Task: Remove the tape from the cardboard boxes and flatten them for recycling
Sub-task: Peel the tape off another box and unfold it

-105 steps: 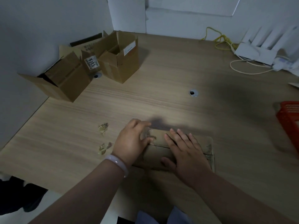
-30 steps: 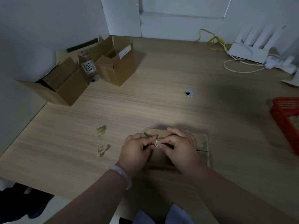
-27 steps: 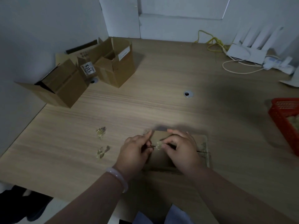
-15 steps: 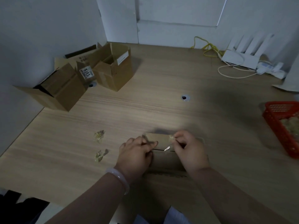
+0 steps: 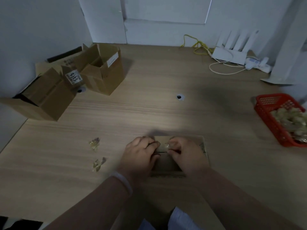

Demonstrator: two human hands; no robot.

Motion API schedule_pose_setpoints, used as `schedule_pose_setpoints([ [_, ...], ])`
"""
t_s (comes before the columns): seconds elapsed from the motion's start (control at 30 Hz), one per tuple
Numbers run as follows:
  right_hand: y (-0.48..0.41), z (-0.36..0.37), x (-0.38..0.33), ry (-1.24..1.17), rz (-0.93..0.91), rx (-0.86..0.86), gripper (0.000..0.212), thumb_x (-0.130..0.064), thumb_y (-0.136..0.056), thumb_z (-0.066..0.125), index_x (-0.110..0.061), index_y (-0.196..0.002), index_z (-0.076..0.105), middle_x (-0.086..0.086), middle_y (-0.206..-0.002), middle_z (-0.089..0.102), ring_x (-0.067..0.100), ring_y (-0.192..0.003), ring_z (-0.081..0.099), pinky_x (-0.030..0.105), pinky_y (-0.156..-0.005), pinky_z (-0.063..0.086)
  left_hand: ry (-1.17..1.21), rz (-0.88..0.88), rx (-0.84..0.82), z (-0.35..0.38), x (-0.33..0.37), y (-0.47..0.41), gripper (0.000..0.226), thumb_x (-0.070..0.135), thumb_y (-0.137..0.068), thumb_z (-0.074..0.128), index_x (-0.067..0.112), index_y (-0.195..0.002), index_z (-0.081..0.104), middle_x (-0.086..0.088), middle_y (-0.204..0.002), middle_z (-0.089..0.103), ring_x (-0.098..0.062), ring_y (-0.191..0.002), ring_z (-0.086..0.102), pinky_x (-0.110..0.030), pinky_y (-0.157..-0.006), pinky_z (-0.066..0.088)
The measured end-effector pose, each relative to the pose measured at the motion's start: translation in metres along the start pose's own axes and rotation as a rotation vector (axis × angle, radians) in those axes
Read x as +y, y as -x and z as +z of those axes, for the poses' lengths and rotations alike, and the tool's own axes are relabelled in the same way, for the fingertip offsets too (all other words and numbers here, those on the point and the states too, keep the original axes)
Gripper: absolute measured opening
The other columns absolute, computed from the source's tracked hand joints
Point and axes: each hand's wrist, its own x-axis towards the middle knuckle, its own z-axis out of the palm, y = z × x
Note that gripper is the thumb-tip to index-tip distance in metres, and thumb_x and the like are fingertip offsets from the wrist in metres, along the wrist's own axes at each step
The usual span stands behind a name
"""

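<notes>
Half a second ago the right hand [image 5: 186, 156] had drawn away to the right with a thin strand stretched behind it. Now it sits close to the left hand [image 5: 141, 156] again, much as a second ago, and both rest knuckles-up on the flattened cardboard box [image 5: 167, 166], which lies at the near edge of the wooden table [image 5: 149, 113]. Each hand has its fingers curled, with thumb and fingertips clamped on the clear tape strip [image 5: 164, 145] bunched between them just above the box's seam. The flat palms of a few seconds ago are gone. The view has also swung, so the red basket [image 5: 265, 113] at the right shows more of its heap of crumpled tape [image 5: 290, 120]. Two tape scraps [image 5: 94, 143] lie left of the hands as before. At the far left stand an open box [image 5: 104, 77] with a white label [image 5: 113, 59] too small to read and a tipped box [image 5: 48, 97]. Between them a tag [image 5: 74, 77] carries handwritten digits that look like 3133.
</notes>
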Motion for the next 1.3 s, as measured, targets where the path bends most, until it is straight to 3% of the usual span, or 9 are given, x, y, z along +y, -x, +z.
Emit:
schedule_pose_setpoints([
  [0.17, -0.002, 0.005, -0.006, 0.242, 0.021, 0.019, 0.015, -0.035, -0.084, 0.064, -0.027, -0.096, 0.067, -0.004, -0.108, 0.062, 0.016, -0.111, 0.05, 0.028, -0.099, 0.037, -0.087, 0.108, 0.035, 0.005, -0.008, -0.002, 0.054, 0.051, -0.087, 0.042, 0.016, -0.123, 0.064, -0.008, -0.128, 0.061, -0.034, -0.109, 0.06, -0.044, -0.092, 0.049],
  [0.37, 0.006, 0.01, -0.012, 0.267, 0.044, 0.042, 0.006, -0.032, -0.089, 0.057, -0.026, -0.091, 0.056, 0.0, -0.099, 0.062, 0.021, -0.098, 0.055, 0.031, -0.082, 0.041, -0.087, 0.085, -0.082, 0.005, -0.012, -0.004, 0.062, 0.057, -0.09, 0.027, 0.023, -0.135, 0.053, -0.004, -0.143, 0.049, -0.032, -0.127, 0.048, -0.049, -0.105, 0.038],
  [0.53, 0.009, -0.008, -0.001, 0.166, 0.179, 0.197, 0.007, -0.025, -0.078, 0.068, -0.023, -0.078, 0.062, 0.0, -0.079, 0.064, 0.024, -0.077, 0.063, 0.028, -0.067, 0.046, -0.064, 0.087, -0.101, 0.012, -0.016, -0.002, 0.058, 0.056, -0.092, 0.032, 0.027, -0.14, 0.046, 0.001, -0.148, 0.041, -0.028, -0.134, 0.039, -0.049, -0.111, 0.028],
  [0.67, 0.014, -0.004, 0.003, 0.374, -0.031, 0.179, 0.011, -0.018, -0.073, 0.074, -0.017, -0.078, 0.064, 0.009, -0.08, 0.064, 0.034, -0.073, 0.062, 0.039, -0.062, 0.053, -0.075, 0.139, -0.055, 0.012, -0.015, -0.004, 0.055, 0.05, -0.09, 0.039, 0.021, -0.134, 0.054, -0.002, -0.14, 0.05, -0.029, -0.128, 0.047, -0.05, -0.109, 0.032],
  [0.87, 0.021, 0.009, -0.008, 0.487, -0.251, 0.12, 0.004, -0.023, -0.077, 0.073, -0.019, -0.076, 0.071, 0.004, -0.078, 0.066, 0.027, -0.073, 0.064, 0.03, -0.062, 0.053, -0.08, 0.25, 0.02, 0.013, -0.014, -0.009, 0.053, 0.042, -0.085, 0.05, 0.011, -0.126, 0.061, -0.003, -0.133, 0.058, -0.022, -0.123, 0.055, -0.048, -0.105, 0.037],
  [0.97, 0.02, 0.006, -0.009, 0.18, 0.003, 0.06, 0.017, -0.025, -0.088, 0.063, -0.02, -0.102, 0.072, 0.0, -0.099, 0.072, 0.021, -0.093, 0.064, 0.032, -0.081, 0.049, -0.051, 0.261, 0.018, 0.013, -0.016, -0.009, 0.053, 0.042, -0.084, 0.052, 0.011, -0.126, 0.06, -0.004, -0.134, 0.057, -0.024, -0.123, 0.054, -0.048, -0.105, 0.039],
  [1.07, 0.017, 0.006, -0.008, 0.067, 0.245, 0.123, 0.035, -0.033, -0.077, 0.074, -0.027, -0.109, 0.062, -0.008, -0.092, 0.067, 0.013, -0.087, 0.061, 0.027, -0.076, 0.047, -0.014, 0.256, 0.008, 0.013, -0.018, -0.01, 0.053, 0.041, -0.085, 0.054, 0.01, -0.128, 0.059, -0.006, -0.135, 0.056, -0.026, -0.124, 0.053, -0.048, -0.106, 0.038],
  [1.2, 0.013, 0.011, -0.011, 0.201, 0.253, 0.069, 0.025, -0.038, -0.077, 0.071, -0.028, -0.1, 0.064, -0.003, -0.104, 0.063, 0.017, -0.103, 0.056, 0.027, -0.086, 0.043, 0.016, 0.246, 0.004, 0.01, -0.018, -0.009, 0.052, 0.041, -0.088, 0.054, 0.01, -0.129, 0.059, -0.006, -0.136, 0.055, -0.026, -0.125, 0.052, -0.047, -0.107, 0.037],
  [1.3, 0.012, 0.012, -0.013, 0.201, 0.244, 0.104, 0.011, -0.038, -0.083, 0.065, -0.028, -0.086, 0.063, -0.004, -0.095, 0.066, 0.019, -0.095, 0.059, 0.027, -0.076, 0.041, 0.044, 0.241, -0.017, 0.011, -0.019, -0.01, 0.051, 0.041, -0.09, 0.056, 0.011, -0.132, 0.055, -0.005, -0.14, 0.051, -0.026, -0.129, 0.048, -0.046, -0.11, 0.033],
])
